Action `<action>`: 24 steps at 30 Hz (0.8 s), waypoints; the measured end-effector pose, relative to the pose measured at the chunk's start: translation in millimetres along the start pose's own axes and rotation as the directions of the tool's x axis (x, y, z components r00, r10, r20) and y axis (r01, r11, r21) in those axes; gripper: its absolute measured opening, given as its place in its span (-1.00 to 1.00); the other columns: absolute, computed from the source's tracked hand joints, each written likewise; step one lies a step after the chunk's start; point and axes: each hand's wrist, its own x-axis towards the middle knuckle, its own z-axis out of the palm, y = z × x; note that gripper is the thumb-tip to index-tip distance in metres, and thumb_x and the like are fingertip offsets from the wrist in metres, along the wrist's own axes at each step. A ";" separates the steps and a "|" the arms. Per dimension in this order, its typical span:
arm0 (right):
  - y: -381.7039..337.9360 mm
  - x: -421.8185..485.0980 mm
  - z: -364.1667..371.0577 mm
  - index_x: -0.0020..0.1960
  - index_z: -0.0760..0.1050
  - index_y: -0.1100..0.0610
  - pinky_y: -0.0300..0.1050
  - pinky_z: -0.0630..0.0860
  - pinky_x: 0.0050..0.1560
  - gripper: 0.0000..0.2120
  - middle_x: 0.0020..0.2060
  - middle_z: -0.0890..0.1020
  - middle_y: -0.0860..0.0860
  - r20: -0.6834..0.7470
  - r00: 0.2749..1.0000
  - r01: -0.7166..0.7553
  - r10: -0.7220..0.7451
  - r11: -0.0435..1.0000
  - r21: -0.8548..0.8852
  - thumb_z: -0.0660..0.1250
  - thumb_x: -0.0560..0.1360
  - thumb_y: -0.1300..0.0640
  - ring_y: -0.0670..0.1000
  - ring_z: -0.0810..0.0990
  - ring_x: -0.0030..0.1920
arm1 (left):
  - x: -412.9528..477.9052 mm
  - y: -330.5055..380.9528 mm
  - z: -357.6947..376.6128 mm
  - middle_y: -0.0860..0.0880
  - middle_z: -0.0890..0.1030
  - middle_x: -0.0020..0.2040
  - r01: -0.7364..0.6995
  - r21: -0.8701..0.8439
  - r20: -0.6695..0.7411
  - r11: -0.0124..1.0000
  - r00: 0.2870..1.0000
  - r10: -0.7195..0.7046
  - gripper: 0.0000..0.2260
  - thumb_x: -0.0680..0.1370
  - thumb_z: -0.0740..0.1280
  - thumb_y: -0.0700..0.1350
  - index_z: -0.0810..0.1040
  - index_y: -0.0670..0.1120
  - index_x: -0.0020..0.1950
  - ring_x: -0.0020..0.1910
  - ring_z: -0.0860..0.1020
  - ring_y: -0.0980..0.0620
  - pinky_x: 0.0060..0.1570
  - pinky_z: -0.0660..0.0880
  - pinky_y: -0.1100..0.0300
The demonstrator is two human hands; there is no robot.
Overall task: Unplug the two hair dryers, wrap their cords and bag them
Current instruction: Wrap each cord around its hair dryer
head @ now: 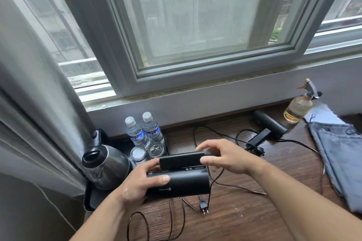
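Observation:
A black hair dryer (182, 182) is held above the wooden table, its handle folded against the barrel. My left hand (141, 184) grips the barrel's left end. My right hand (223, 157) holds the folded handle's right end, where the cord comes out. Its black cord (170, 215) trails in loops over the table, and the plug (203, 206) lies loose below the dryer. A second black hair dryer (268, 125) lies near the wall at the back right with its handle out and its cord (215, 133) spread across the table. Blue fabric bags (340, 154) lie at the right.
A steel kettle (103, 164) stands on a black tray (92, 197) at the left, next to two water bottles (144, 131) and two upturned glasses (147, 151). A spray bottle (299, 105) stands by the wall at the right. A curtain hangs on the left.

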 end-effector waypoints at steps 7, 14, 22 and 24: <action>70.9 -37.4 0.6 0.06 0.51 0.29 -0.05 0.59 -0.01 -0.91 -0.25 0.62 0.12 -0.054 0.988 -0.118 0.146 0.927 0.356 0.35 0.58 0.29 0.11 0.61 -0.18 | -16.7 -14.6 -30.0 -0.34 0.59 0.24 0.004 -0.158 -0.176 0.987 0.984 -0.032 -0.46 0.31 0.57 -0.13 0.59 -0.14 0.28 0.11 0.60 -0.39 0.07 0.55 -0.24; 88.1 -43.1 12.4 0.15 0.64 0.06 -0.13 0.33 -0.39 -0.77 -0.35 0.54 0.04 -0.306 0.913 -0.151 0.268 0.922 0.357 0.29 0.62 0.28 -0.06 0.41 -0.41 | -19.3 -35.3 -38.6 -0.28 0.61 0.20 -0.045 -0.228 -0.409 0.973 0.911 -0.054 -0.32 0.12 0.70 0.10 0.62 -0.07 0.18 0.01 0.64 -0.22 0.00 0.57 -0.26; -4.7 -29.5 63.8 0.22 0.64 -0.14 -0.32 0.54 -0.14 -0.75 -0.14 0.72 -0.16 -0.137 0.990 -0.032 0.029 0.999 -0.016 0.39 0.58 0.10 -0.19 0.64 -0.18 | -5.0 -52.7 -2.2 -0.23 0.60 0.11 -0.012 -0.233 -0.481 0.972 0.870 -0.104 -0.69 0.44 0.53 0.00 0.61 -0.05 0.13 -0.12 0.66 -0.12 -0.14 0.59 -0.17; -9.0 -20.1 82.2 0.24 0.63 -0.11 -0.35 0.52 0.07 -0.74 -0.02 0.71 -0.20 -0.114 0.992 0.038 -0.062 0.980 -0.195 0.40 0.57 0.03 -0.23 0.64 -0.01 | -1.9 -52.9 8.9 -0.15 0.64 0.09 0.012 -0.240 -0.458 0.971 0.880 -0.124 -0.61 0.45 0.49 0.09 0.58 -0.08 0.18 -0.03 0.66 -0.12 -0.04 0.59 -0.21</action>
